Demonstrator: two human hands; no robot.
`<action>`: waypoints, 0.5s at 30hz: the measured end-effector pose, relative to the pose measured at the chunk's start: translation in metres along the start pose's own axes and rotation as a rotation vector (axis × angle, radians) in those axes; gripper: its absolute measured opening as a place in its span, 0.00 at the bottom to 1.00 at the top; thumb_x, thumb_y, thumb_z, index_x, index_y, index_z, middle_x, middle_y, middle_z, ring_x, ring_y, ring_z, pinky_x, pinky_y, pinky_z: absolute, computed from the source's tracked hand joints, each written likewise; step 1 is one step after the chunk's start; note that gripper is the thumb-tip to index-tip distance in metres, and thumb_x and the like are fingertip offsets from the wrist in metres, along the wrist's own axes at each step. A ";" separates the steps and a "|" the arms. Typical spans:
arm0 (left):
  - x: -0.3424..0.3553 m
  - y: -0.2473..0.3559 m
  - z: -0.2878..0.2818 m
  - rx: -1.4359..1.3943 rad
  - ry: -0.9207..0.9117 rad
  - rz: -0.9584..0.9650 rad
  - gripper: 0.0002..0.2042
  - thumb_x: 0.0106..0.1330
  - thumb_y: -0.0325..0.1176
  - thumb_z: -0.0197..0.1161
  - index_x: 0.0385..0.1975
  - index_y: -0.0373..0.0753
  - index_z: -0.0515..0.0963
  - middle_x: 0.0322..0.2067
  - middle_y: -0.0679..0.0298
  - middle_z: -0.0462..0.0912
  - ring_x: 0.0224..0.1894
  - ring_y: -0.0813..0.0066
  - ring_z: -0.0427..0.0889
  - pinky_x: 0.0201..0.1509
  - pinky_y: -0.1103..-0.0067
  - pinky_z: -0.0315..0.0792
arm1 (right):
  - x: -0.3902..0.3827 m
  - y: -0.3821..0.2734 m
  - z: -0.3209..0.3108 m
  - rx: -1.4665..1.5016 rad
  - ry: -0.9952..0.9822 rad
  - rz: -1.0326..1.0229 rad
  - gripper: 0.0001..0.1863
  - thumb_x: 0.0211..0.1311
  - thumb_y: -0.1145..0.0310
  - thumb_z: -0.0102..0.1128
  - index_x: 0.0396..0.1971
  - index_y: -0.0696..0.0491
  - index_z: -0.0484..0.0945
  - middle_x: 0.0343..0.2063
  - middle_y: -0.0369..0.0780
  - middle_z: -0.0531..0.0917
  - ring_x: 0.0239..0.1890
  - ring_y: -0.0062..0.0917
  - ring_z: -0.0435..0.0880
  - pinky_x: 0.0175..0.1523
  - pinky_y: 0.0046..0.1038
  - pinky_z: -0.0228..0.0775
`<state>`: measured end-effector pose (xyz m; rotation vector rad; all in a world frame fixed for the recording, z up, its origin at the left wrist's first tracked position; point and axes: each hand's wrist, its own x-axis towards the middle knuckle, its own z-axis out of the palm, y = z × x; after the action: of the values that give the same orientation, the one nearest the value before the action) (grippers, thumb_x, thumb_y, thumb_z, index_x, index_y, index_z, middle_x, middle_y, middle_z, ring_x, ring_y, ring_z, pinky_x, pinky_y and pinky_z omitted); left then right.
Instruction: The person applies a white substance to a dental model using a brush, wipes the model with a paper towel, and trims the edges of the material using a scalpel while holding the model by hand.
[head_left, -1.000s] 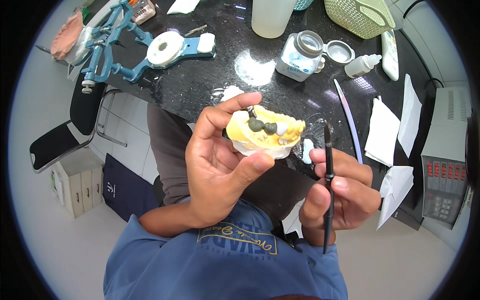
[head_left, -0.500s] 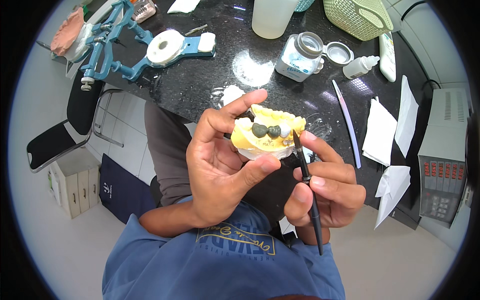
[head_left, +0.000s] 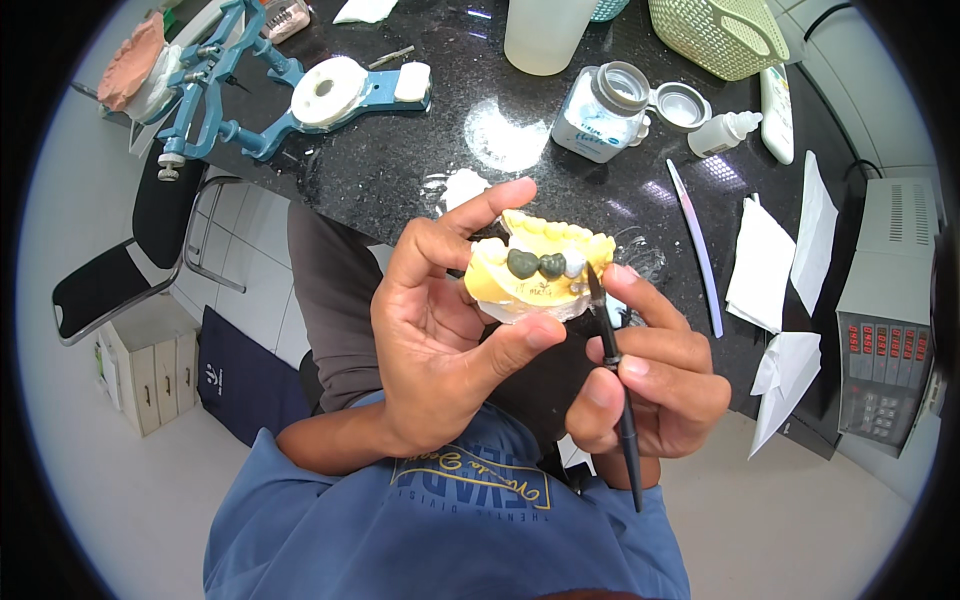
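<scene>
My left hand [head_left: 425, 320] is closed around a yellow dental cast [head_left: 500, 286], thumb along its near edge and index finger behind it. Two dark grey-green crowns [head_left: 523, 264] sit in its tooth row, with a whitish tooth [head_left: 574, 263] just right of them. Between thumb and fingers, my right hand [head_left: 665, 375] grips a slim black brush [head_left: 628, 440]. Its pointed tip is up against the cast's right end, beside the whitish tooth; whether it touches is too fine to tell. The cast's underside is partly hidden by my left hand.
White powder [head_left: 464, 187] lies on the black counter [head_left: 400, 160]. Beyond are a blue articulator [head_left: 270, 135], an uncapped jar [head_left: 600, 125], a small dropper bottle [head_left: 715, 138] and a cup [head_left: 545, 40]. A nail file [head_left: 693, 245] and white tissues [head_left: 760, 270] lie at right.
The cast has shifted slightly to the right and tilted a little in my left hand. The brush tip stays close to its right end, and my right hand has barely moved.
</scene>
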<state>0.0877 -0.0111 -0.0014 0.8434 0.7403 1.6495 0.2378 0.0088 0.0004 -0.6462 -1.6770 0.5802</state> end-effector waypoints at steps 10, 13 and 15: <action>0.000 -0.002 0.000 0.009 0.000 0.015 0.21 0.56 0.18 0.70 0.41 0.36 0.62 0.63 0.37 0.60 0.60 0.58 0.75 0.61 0.69 0.76 | -0.002 -0.002 -0.001 -0.014 -0.014 0.018 0.16 0.56 0.71 0.68 0.40 0.53 0.70 0.28 0.41 0.81 0.45 0.46 0.86 0.52 0.44 0.80; 0.000 -0.002 0.000 -0.006 0.008 0.011 0.21 0.57 0.19 0.70 0.41 0.35 0.62 0.64 0.36 0.60 0.59 0.60 0.75 0.61 0.70 0.75 | -0.002 0.000 -0.003 0.049 0.020 0.020 0.17 0.57 0.71 0.66 0.42 0.54 0.68 0.29 0.42 0.80 0.44 0.45 0.85 0.53 0.44 0.79; 0.000 -0.001 0.000 -0.035 0.016 -0.021 0.20 0.58 0.20 0.69 0.42 0.35 0.62 0.64 0.36 0.60 0.58 0.63 0.76 0.61 0.71 0.74 | 0.000 0.000 -0.006 0.144 0.093 0.045 0.18 0.59 0.70 0.65 0.44 0.54 0.66 0.29 0.43 0.79 0.41 0.42 0.85 0.53 0.43 0.80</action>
<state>0.0886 -0.0110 -0.0024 0.7959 0.7269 1.6473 0.2437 0.0087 0.0016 -0.5983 -1.5222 0.6864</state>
